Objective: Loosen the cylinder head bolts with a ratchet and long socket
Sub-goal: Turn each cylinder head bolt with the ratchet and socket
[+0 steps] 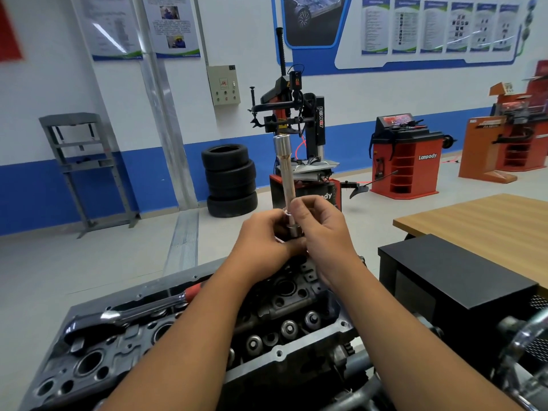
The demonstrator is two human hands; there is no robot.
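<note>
- Over on your far left, the ratchet (124, 314) lies untouched across the top of the cylinder head (184, 330), its red grip (195, 289) reaching toward your left forearm. It sits close to the head's back edge, so a careless sweep of that arm could knock it off to the floor.
- Your left hand (262, 235) is curled closed around the lower end of the tool stack, fingers wrapped on the short socket (293, 229) at the bottom. Exactly how the pieces join inside your grip is hidden.
- Rising upright from between your hands, the long socket (285, 167) stands well above the head, its wider end uppermost. It is tall and held only at the base; a slack grip or a half-seated joint would, by my judgement, let it tip or drop onto the valve gear below.
- Your right hand (321, 229) pinches the shaft just above the join, thumb and fingers closed on it. Keep your fingertips off the joint line if you press the parts together, or they may get nipped.
- Below your wrists, the bolts sit somewhere in the deep, dark recesses of the head; none can be picked out clearly. A socket dropped in crooked could ride on a bolt head and slip once you pull.
- On your right, the black cabinet (456, 280) stands near the engine, with the wooden table (486, 221) beyond it. Swing room for the handle looks tighter there than toward the bare floor on your left.
</note>
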